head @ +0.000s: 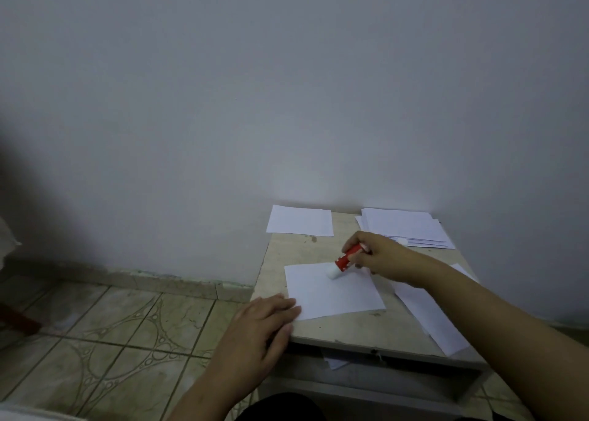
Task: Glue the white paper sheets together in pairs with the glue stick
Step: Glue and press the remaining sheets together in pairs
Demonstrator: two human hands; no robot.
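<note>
The table (322,328) carries everything: a loose stack of white sheets (411,227) at its far right corner, a flat set of sheets (299,220) at the far left, and the working sheet (331,293) near the front. That sheet looks thin, light and floppy — likely to slide or crease under the glue, so it wants pinning at a corner. The left hand (263,321) does this, fingers flat and spread on its near-left corner. The right hand (379,256) is closed around the red glue stick (345,258), white tip tilted down onto the sheet — best held by the barrel.
</note>
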